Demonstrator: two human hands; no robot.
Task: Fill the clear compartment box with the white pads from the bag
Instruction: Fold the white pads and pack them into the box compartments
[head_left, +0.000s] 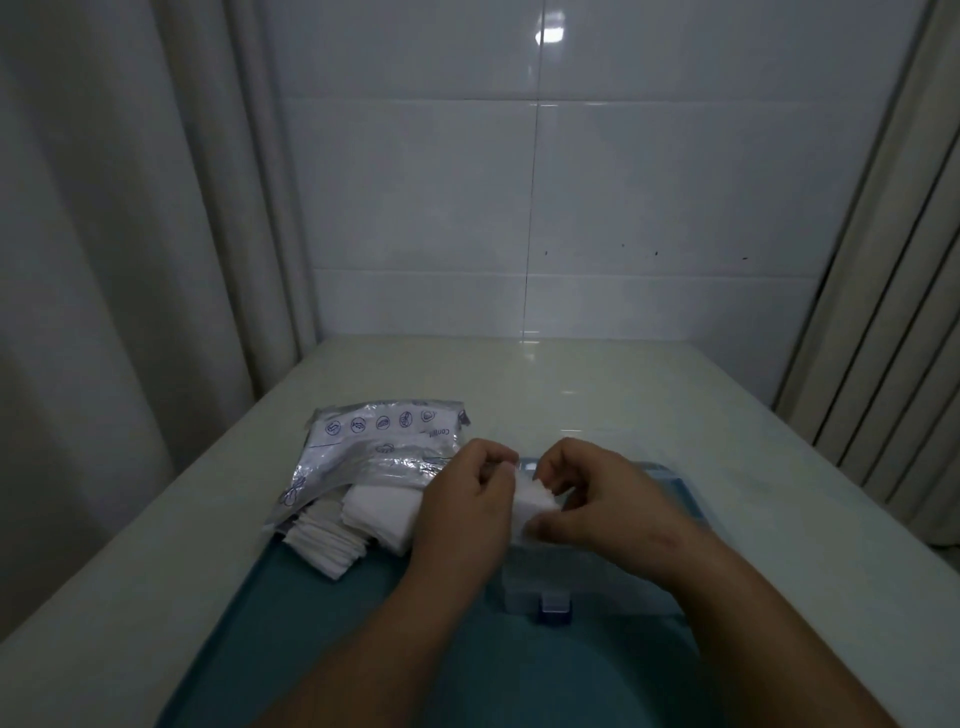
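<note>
Both hands meet over the clear compartment box (587, 582), which stands on a blue tray (322, 623). My left hand (462, 509) and my right hand (602, 499) together pinch a small stack of white pads (532, 499) just above the box. A shiny printed bag (374, 447) lies open to the left. More white pads (379, 514) spill from the bag's mouth onto the tray, some fanned out at its near edge. The box's blue latch (555, 608) faces me. The inside of the box is mostly hidden by my hands.
The pale table (623, 395) runs back to a tiled wall (545, 208). Curtains (104, 260) hang along the left side and at the right.
</note>
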